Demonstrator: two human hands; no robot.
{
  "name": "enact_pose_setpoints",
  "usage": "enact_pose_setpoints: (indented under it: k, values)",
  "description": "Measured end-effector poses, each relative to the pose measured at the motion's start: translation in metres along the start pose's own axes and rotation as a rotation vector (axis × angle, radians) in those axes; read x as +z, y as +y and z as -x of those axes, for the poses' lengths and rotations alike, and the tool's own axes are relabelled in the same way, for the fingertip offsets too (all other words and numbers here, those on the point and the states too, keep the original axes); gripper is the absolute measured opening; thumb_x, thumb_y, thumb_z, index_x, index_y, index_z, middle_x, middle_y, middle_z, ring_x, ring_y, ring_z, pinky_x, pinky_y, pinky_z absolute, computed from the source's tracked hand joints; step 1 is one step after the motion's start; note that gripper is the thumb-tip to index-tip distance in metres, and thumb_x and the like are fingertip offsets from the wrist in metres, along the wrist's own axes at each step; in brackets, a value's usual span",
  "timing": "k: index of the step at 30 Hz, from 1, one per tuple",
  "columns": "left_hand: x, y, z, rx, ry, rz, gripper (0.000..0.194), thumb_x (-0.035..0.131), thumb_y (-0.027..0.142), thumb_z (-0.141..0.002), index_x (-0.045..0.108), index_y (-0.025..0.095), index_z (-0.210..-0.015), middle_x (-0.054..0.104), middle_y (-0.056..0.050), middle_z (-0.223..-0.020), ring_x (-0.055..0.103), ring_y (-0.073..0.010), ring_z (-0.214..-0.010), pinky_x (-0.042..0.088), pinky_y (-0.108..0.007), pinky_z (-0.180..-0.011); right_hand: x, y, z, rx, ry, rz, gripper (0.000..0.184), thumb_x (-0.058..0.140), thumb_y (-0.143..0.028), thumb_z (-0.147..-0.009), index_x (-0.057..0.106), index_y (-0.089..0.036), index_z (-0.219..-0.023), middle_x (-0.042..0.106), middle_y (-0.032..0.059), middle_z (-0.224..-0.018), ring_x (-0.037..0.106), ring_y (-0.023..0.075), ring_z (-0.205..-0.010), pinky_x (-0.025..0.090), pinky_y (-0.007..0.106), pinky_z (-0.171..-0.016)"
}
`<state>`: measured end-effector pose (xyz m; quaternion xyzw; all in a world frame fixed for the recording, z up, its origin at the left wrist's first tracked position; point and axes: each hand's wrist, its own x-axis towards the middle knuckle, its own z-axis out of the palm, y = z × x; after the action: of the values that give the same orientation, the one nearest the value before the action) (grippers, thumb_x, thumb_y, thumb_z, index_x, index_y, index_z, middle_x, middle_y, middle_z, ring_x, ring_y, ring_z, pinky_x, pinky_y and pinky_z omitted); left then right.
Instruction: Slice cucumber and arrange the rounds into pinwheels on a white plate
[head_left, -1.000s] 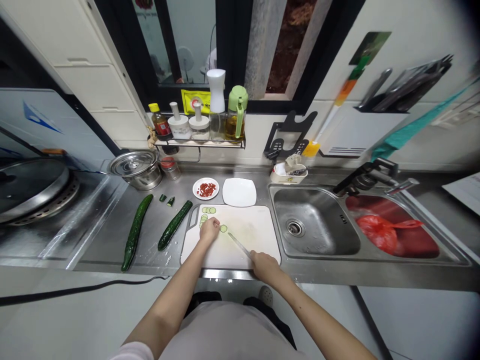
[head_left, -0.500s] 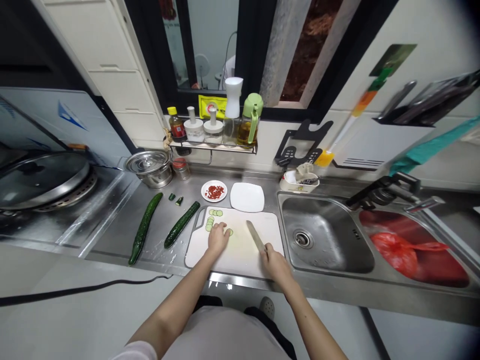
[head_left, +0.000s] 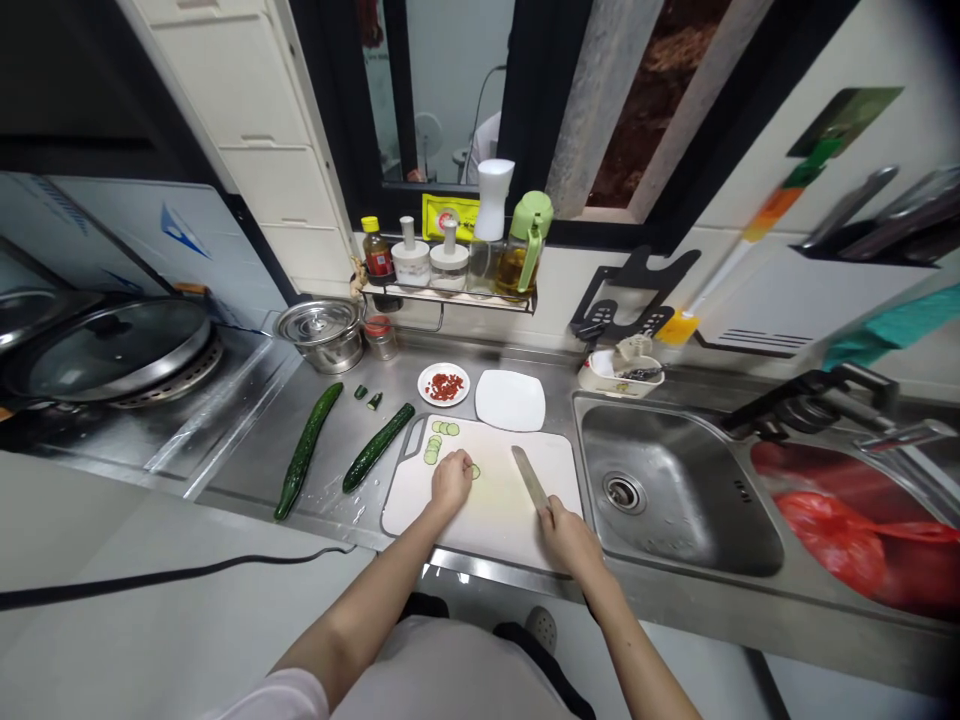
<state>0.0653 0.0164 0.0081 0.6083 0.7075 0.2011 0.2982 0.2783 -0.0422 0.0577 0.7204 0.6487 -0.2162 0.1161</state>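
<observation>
My right hand (head_left: pixel 570 538) grips a kitchen knife (head_left: pixel 530 478) by its handle. The blade slants up and left over the right half of a white cutting board (head_left: pixel 510 535). My left hand (head_left: pixel 451 480) is on the board's left half, fingers curled together. At its fingertips is a cucumber slice (head_left: pixel 475 472); whether the fingers pinch anything is hidden. Several more cucumber slices (head_left: pixel 433 449) lie in a bent row at the board's upper left. Two whole cucumbers lie left of the board, a nearer cucumber (head_left: pixel 379 447) and a farther cucumber (head_left: pixel 308 450).
Behind the board stand a plate of chopped red pieces (head_left: pixel 424 385) and a square white plate (head_left: pixel 510 400). Two cucumber ends (head_left: pixel 374 401) lie near a steel pot (head_left: pixel 322 335). The sink (head_left: pixel 675 480) adjoins on the right. A condiment shelf (head_left: pixel 450 296) hangs above.
My left hand's fingers have curled in beside the slice, where they were more spread before. The knife stays over the board's right side. The whole view has shifted slightly.
</observation>
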Motion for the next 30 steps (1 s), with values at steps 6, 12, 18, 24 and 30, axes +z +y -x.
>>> enact_pose_setpoints:
  k: [6,12,18,24,30]
  values:
    - [-0.014,-0.027,0.012,-0.129,0.115,0.243,0.011,0.060,0.016,-0.079,0.063,0.019,-0.089,0.067,0.001,-0.076,0.062,-0.0130,-0.073,0.042,-0.022,-0.069,0.000,0.000,-0.001,0.016,-0.028,-0.034,0.037,0.024,-0.034,-0.100,0.049,-0.019,-0.122,0.069,0.0151,-0.105,0.066,0.0254,-0.098,0.041,0.032,-0.074]
    - [-0.038,-0.057,0.007,-0.279,0.222,0.200,0.016,0.062,0.023,-0.078,0.063,0.022,-0.095,0.069,0.002,-0.080,0.064,-0.0141,-0.077,0.042,-0.023,-0.071,-0.003,-0.002,0.001,0.016,-0.039,-0.040,0.037,0.023,-0.033,-0.099,0.050,-0.019,-0.120,0.070,0.0152,-0.104,0.066,0.0265,-0.098,0.042,0.033,-0.074]
    - [-0.048,-0.055,0.001,-0.345,0.222,0.071,0.019,0.061,0.026,-0.080,0.064,0.025,-0.099,0.072,0.003,-0.085,0.065,-0.0166,-0.085,0.038,-0.029,-0.084,-0.003,-0.002,0.000,0.017,-0.046,-0.033,0.037,0.024,-0.033,-0.099,0.050,-0.019,-0.121,0.070,0.0158,-0.105,0.066,0.0265,-0.099,0.042,0.033,-0.075]
    - [-0.050,-0.054,0.004,-0.346,0.182,-0.042,0.017,0.057,0.025,-0.083,0.065,0.027,-0.098,0.072,0.002,-0.087,0.064,-0.0195,-0.091,0.035,-0.033,-0.087,-0.003,-0.001,-0.001,0.018,-0.046,-0.026,0.036,0.025,-0.033,-0.099,0.051,-0.019,-0.119,0.070,0.0155,-0.105,0.066,0.0269,-0.099,0.042,0.033,-0.074]
    - [-0.050,-0.055,0.005,-0.299,0.181,-0.081,0.018,0.056,0.025,-0.083,0.066,0.028,-0.098,0.071,0.001,-0.093,0.063,-0.0202,-0.092,0.038,-0.029,-0.077,-0.002,0.000,-0.002,0.020,-0.039,-0.020,0.034,0.026,-0.033,-0.099,0.051,-0.019,-0.118,0.070,0.0150,-0.104,0.066,0.0254,-0.097,0.041,0.031,-0.073]
